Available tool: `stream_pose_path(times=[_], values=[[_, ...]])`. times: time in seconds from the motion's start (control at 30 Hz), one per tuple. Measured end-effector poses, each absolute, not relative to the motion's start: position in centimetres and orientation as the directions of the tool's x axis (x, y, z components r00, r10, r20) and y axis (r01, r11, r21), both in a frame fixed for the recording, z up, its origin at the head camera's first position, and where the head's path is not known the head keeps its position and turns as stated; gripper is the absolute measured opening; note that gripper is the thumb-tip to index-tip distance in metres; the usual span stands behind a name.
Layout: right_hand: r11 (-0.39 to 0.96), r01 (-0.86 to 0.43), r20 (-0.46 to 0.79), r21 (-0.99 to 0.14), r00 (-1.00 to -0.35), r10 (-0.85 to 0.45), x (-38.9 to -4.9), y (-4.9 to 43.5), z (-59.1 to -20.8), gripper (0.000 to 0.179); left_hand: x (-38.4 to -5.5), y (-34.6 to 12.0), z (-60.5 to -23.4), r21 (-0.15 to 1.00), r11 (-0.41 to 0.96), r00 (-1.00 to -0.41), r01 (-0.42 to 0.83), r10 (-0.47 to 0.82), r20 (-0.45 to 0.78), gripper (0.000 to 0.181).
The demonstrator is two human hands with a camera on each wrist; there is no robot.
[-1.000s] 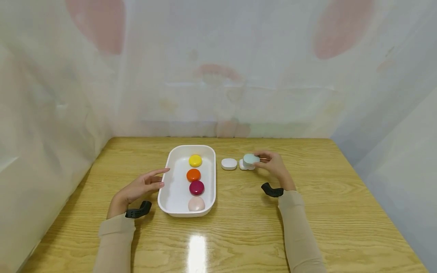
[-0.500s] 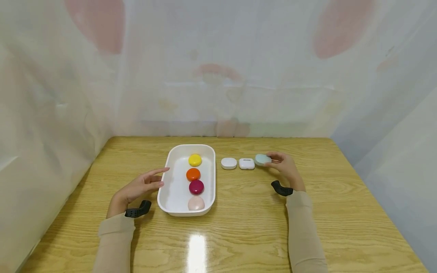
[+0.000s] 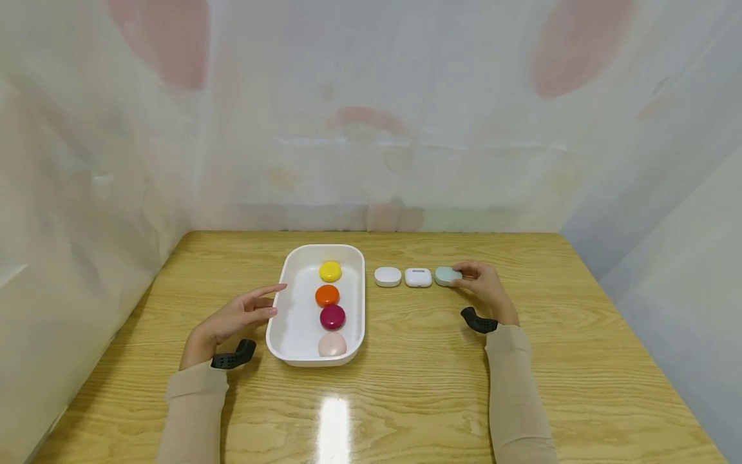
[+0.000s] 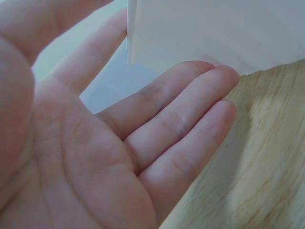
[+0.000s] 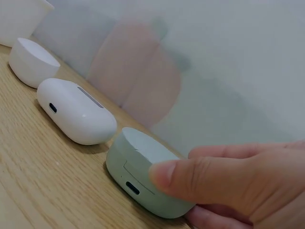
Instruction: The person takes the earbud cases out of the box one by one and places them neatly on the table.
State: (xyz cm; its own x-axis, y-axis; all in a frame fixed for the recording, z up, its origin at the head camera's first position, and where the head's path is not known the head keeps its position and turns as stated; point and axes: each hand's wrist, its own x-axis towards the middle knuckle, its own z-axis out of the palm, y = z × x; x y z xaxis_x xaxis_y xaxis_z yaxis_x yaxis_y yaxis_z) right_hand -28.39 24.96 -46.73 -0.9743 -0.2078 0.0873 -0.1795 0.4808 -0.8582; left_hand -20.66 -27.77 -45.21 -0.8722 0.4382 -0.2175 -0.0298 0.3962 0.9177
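My right hand [image 3: 484,285] pinches a pale green earbud case [image 5: 143,174] between thumb and fingers, at the right end of a short row on the table. Left of it lies a white earbud case [image 5: 76,110] with a small port on its side. A second white case [image 3: 388,277], oval and flat-topped, is at the row's left end. My left hand [image 3: 234,321] is at the left wall of a white tray [image 3: 272,335], its fingers loosely extended with the tips against the tray, as the left wrist view shows.
Inside the tray sit a yellow round case [image 3: 330,271], an orange one [image 3: 327,296], a dark magenta one [image 3: 333,316] and a pale pink one [image 3: 332,345]. Pale curtains [image 3: 371,174] hang behind and beside the wooden table [image 3: 417,386].
My right hand has carried the green case from over the middle white case to the right and lowered it onto the table beside that case. My left hand has stayed at the tray.
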Motion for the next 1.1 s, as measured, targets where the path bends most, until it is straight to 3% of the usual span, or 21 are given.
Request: stream_pose_path(times=[0.3,0.57,0.87,1.1], values=[[0.48,-0.177,0.067,-0.859,-0.969,-0.237,-28.0,25.1,-46.5,0.046,-20.5,-27.7,-45.2,0.92,0.391,-0.871,-0.031,0.44,-0.217,0.06],[0.476,-0.1,0.005,-0.873,-0.98,-0.197,-28.2,25.2,-45.7,0.055,-20.6,-27.6,-45.1,0.923,0.384,-0.87,-0.033,0.443,-0.216,0.061],[0.448,-0.176,0.064,-0.877,-0.965,-0.253,-27.9,24.1,-43.5,0.057,-20.5,-27.5,-45.0,0.923,0.38,-0.869,-0.05,0.44,-0.228,0.061],[0.332,-0.23,0.1,-0.915,-0.925,-0.366,-27.0,21.6,-40.9,0.056,-20.5,-27.5,-45.0,0.922,0.385,-0.869,-0.044,0.441,-0.226,0.061]])
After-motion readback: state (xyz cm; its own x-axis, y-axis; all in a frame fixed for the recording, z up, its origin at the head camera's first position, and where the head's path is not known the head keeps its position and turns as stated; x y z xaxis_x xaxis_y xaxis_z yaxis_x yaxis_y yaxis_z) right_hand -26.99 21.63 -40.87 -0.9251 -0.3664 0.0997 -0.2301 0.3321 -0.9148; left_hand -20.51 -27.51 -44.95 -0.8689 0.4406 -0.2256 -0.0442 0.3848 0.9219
